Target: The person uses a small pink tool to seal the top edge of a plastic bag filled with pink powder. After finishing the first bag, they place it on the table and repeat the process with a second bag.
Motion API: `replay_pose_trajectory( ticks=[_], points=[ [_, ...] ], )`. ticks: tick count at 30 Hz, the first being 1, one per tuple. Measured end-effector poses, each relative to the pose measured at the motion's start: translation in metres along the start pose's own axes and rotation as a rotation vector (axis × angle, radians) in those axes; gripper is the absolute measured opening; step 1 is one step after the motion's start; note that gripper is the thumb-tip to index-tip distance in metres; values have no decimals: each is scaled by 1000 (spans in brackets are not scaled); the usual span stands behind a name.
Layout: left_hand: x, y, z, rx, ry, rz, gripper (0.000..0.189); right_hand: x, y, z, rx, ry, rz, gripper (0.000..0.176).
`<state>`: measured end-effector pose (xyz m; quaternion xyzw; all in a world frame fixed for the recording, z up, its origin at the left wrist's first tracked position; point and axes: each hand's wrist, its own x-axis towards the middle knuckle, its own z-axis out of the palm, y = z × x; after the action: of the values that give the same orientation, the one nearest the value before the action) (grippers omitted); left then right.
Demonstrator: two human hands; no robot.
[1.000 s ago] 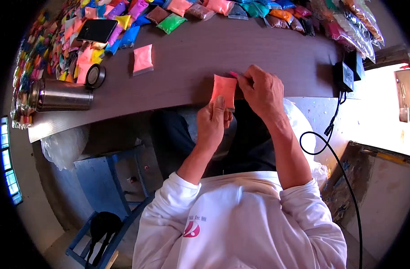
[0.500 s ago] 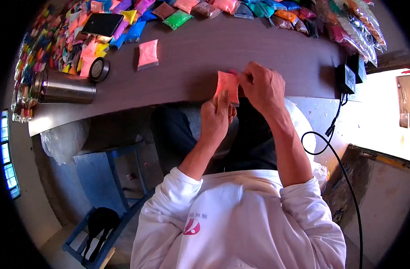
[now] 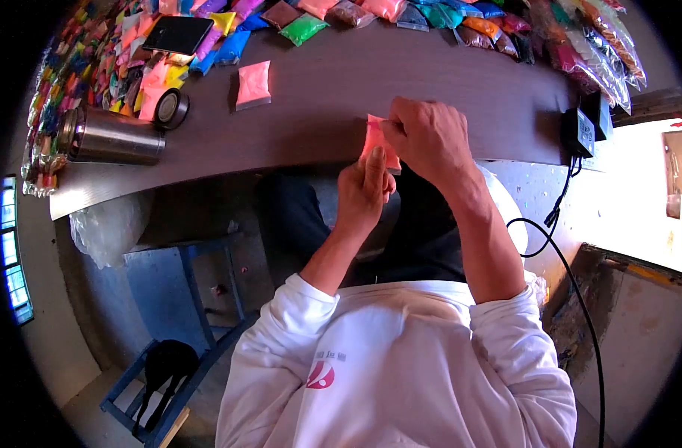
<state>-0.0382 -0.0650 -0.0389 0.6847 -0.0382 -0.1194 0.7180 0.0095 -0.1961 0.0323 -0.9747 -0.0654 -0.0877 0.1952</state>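
Note:
Over the table's front edge, my left hand (image 3: pixel 362 187) grips a small packet of salmon-pink material (image 3: pixel 372 137) with the thumb across its face. My right hand (image 3: pixel 433 138) is closed against the packet's upper right side, covering part of it. A small magenta spot shows at the packet's top by the right fingertips. What those fingers pinch is hidden. Another salmon-pink packet (image 3: pixel 253 84) lies flat on the table, up and left of my hands.
Colourful packets (image 3: pixel 303 28) are heaped along the table's back and left. A black phone (image 3: pixel 178 34) rests on them. At left lie a steel flask (image 3: pixel 117 137) and its round lid (image 3: pixel 171 109). A black power adapter (image 3: pixel 578 133) with a hanging cable sits at the right edge.
My right hand has moved left onto the packet's upper right part and now covers more of it. The left hand keeps its grip. The whole view has shifted slightly.

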Motion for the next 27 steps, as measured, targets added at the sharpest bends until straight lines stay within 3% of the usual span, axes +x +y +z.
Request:
replay_pose_trajectory(
  ticks=[8,10,12,17,22,27],
  points=[
    [-4,4,3,-10,48,-76,54,5,17,8,-16,104,81,16],
    [-3,0,0,-6,57,-111,53,-5,14,-4,155,95,27,15],
    [-4,-8,-2,25,27,55,54,-15,2,-9,145,83,-26,16],
    [-1,-4,-1,39,35,37,54,-6,-2,3,69,44,-194,18],
    [-1,6,0,36,47,22,54,10,-1,3,45,-23,-93,17],
    [1,9,-3,13,50,-119,56,22,7,11,48,-75,-7,17]
  ],
)
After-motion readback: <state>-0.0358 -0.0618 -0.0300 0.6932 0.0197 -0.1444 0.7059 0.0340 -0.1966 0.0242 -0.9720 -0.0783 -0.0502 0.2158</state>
